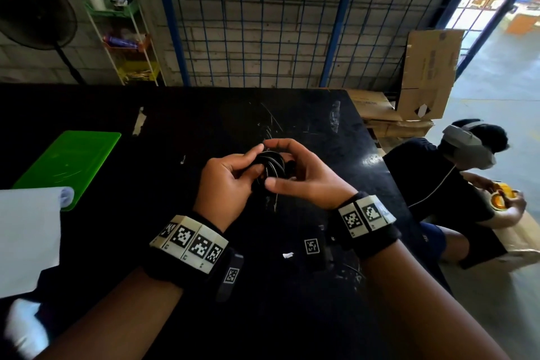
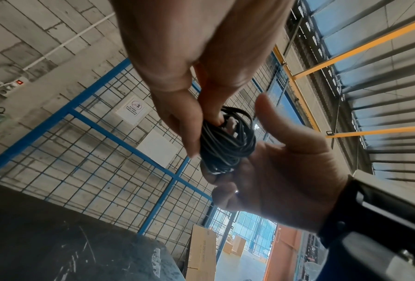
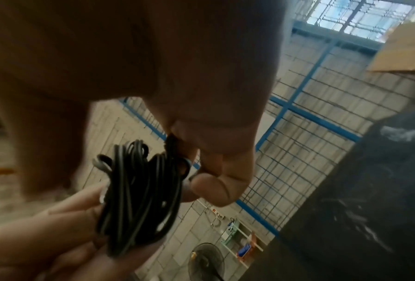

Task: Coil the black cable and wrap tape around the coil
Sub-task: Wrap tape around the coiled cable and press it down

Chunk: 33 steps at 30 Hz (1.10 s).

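The black cable [image 1: 270, 168] is a small bundle of loops held above the black table [image 1: 204, 126], between both hands. My left hand [image 1: 248, 164] pinches the coil's left side between thumb and fingers. My right hand [image 1: 287, 162] curls over the top and right side, with its thumb stretched out below. In the left wrist view the left fingers [image 2: 189, 133] grip the coil [image 2: 225, 146], which rests against the right hand [image 2: 285, 167]. In the right wrist view the right fingertips [image 3: 208, 171] pinch a strand at the top of the coil [image 3: 139, 199], and the left fingers [image 3: 64, 218] support it from below.
A green board [image 1: 70, 166] and a white sheet [image 1: 29, 237] lie at the table's left. A small tag [image 1: 312, 246] and a white scrap [image 1: 287, 255] lie near my wrists. To the right sits a person [image 1: 438, 178] holding a yellow roll [image 1: 499, 200]. Blue mesh fence [image 1: 263, 23] and cardboard [image 1: 429, 73] stand behind.
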### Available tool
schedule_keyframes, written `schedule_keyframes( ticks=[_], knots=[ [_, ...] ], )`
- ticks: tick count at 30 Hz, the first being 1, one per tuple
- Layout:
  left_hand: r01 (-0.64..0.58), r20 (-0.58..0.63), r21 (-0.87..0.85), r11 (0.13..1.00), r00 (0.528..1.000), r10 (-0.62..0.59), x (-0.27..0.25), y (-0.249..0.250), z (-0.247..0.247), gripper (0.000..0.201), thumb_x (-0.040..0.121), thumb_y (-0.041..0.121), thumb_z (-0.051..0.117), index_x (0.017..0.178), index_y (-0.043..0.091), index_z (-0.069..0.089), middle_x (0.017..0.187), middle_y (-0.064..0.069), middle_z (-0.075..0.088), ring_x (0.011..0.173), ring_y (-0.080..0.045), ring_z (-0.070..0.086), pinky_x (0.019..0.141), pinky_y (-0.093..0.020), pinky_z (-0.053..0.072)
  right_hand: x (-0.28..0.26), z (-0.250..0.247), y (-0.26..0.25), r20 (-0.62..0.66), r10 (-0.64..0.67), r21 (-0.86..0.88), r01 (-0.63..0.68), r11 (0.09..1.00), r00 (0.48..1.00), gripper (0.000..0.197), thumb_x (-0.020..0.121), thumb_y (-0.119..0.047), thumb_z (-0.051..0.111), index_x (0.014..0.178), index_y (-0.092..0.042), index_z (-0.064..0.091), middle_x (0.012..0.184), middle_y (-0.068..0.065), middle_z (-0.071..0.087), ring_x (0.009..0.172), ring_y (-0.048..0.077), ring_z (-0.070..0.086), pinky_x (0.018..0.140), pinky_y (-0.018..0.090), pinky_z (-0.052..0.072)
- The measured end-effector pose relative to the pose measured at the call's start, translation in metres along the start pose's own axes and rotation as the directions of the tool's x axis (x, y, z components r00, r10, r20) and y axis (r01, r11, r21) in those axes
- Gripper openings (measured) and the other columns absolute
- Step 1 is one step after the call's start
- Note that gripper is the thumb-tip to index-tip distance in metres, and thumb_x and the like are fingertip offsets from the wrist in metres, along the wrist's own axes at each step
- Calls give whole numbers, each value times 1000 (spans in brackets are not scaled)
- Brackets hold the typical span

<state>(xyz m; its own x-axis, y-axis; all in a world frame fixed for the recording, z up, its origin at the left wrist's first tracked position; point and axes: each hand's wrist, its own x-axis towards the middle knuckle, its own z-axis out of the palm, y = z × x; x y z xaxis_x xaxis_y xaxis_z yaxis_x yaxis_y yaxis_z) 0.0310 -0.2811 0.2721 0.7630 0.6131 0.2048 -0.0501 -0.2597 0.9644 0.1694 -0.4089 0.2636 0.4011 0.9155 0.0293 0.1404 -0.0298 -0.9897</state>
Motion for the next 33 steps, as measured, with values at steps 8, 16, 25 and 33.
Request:
schedule_keyframes(
  ticks=[8,16,25,33],
  knots=[
    [10,4,-54,999,1000,-10,-3,4,5,35,90,-1,64,122,13,67,106,2,73,100,-7,70,84,-40,60,-4,-2,4,34,-48,291,36,956,998,64,81,14,68,137,-4,42,107,10,71,98,19,71,90,34,61],
    [31,-20,-140,990,999,-34,-4,9,10,36,89,-1,65,116,22,69,104,2,74,97,-11,72,78,-37,61,0,13,0,-229,-161,89,186,979,960,41,85,12,73,113,-8,52,93,2,73,81,11,71,75,27,60],
    [146,-83,-299,943,980,-178,-3,11,5,33,88,-2,66,115,17,71,89,3,77,90,-12,74,69,-29,60,-6,25,7,-457,-270,90,347,934,847,38,73,12,83,90,-4,54,113,15,76,93,25,77,75,28,61],
    [206,-8,-391,897,974,-227,-7,20,8,35,91,-3,61,121,13,67,101,2,75,91,-8,73,71,-29,61,-9,9,1,-229,-184,296,249,922,956,60,70,10,83,119,-15,58,119,13,60,110,28,64,88,40,61]
  ],
)
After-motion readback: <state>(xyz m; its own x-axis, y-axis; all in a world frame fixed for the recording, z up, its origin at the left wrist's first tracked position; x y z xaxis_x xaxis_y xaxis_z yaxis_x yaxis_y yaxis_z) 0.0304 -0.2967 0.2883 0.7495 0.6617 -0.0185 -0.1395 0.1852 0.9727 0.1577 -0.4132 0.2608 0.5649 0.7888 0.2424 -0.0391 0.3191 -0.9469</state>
